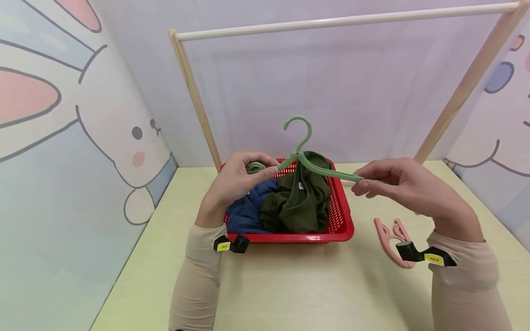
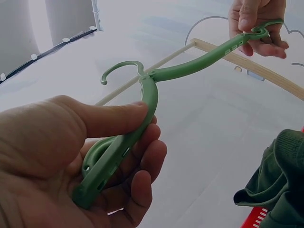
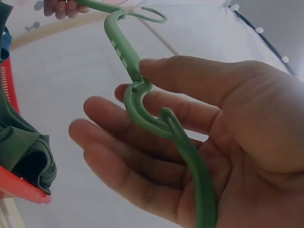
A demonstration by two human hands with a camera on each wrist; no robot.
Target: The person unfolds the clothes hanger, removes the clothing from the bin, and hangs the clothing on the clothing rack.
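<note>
A green folding clothes hanger [image 1: 327, 172] spans both hands above a red basket [image 1: 285, 237], its hook pointing up. My left hand [image 1: 242, 178] grips one arm, thumb on top and fingers curled beneath, as the left wrist view shows. At the other end, my right hand [image 1: 407, 187] pinches the tip of the hanger between thumb and forefinger. In the right wrist view, a curved green piece [image 3: 192, 159] at that end crosses the palm, while the other fingers stay loosely bent. Below lie a dark green garment [image 1: 298, 207] and a blue garment [image 1: 248, 216] in the basket.
A pink folding hanger [image 1: 387, 246] lies on the pale tabletop [image 1: 290, 289], right of the basket. Behind stands a rack with a white rail [image 1: 331, 22] and wooden posts [image 1: 194, 94]. Walls with cartoon drawings flank both sides.
</note>
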